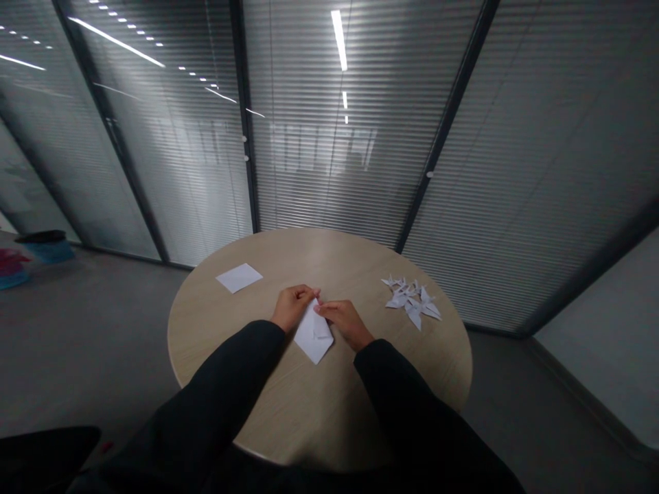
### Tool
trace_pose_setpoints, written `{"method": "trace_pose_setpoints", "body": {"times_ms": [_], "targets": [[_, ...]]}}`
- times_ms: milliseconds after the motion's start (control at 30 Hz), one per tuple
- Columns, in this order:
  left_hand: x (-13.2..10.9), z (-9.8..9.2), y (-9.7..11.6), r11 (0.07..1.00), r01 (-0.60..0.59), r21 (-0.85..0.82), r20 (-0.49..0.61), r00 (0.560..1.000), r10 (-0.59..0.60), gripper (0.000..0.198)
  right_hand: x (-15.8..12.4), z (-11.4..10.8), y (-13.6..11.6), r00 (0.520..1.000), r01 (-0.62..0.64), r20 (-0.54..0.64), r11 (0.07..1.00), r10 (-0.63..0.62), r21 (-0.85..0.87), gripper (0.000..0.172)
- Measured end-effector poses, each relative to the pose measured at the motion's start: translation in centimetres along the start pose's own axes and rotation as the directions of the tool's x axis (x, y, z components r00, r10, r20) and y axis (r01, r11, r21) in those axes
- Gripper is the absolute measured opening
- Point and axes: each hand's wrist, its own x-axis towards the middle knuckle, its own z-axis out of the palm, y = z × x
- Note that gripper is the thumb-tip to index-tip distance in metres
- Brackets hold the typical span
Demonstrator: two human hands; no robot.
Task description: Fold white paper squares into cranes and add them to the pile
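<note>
A partly folded sheet of white paper [315, 337] lies on the round table, one corner pointing toward me and a folded flap on its right side. At its far, narrow tip, my left hand [294, 304] pinches the paper with the fingers closed. My right hand [347, 320] grips the upper right edge, thumb on top, close beside the left fingertips. The fingers' undersides are hidden. To the right sits a cluster of several folded paper cranes [412, 299]. A flat stack or sheet of white paper [239, 277] rests at the left.
The round wooden table [319, 254] stands close to a glass partition with blinds [329, 165]. On the floor at far left are a blue bin with a dark rim [49, 248] and a red-and-blue container [12, 267]. A dark object [46, 456] is at bottom left.
</note>
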Motion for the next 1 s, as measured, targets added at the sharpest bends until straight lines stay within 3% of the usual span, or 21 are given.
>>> {"method": "trace_pose_setpoints", "body": {"times_ms": [167,333,667,833,1000], "targets": [[-0.2,-0.2,-0.1,0.978,-0.118,0.169,-0.033,0.992,0.125,0.039,-0.2,0.5,-0.2,1.000,-0.002,0.016,1.000,0.002,-0.002,0.039],[-0.4,-0.3,0.0,0.921,-0.207,0.330,0.036,0.978,0.207,0.042,-0.2,0.4,-0.1,1.000,0.012,-0.010,0.998,-0.013,-0.056,0.048],[0.1,-0.1,-0.5,0.999,-0.019,0.026,-0.050,0.999,0.020,0.044,-0.4,0.5,-0.6,1.000,-0.019,-0.016,1.000,0.019,0.000,0.033],[0.9,-1.0,-1.0,0.999,-0.028,-0.034,-0.179,0.984,0.022,0.040,-0.1,0.4,0.0,1.000,-0.005,-0.007,0.999,0.005,0.045,0.032],[1.7,-2.1,-1.3,0.999,-0.029,-0.032,-0.265,0.964,0.019,0.038,0.0,0.2,-0.1,0.995,0.070,0.065,0.984,-0.081,0.164,0.079]]}}
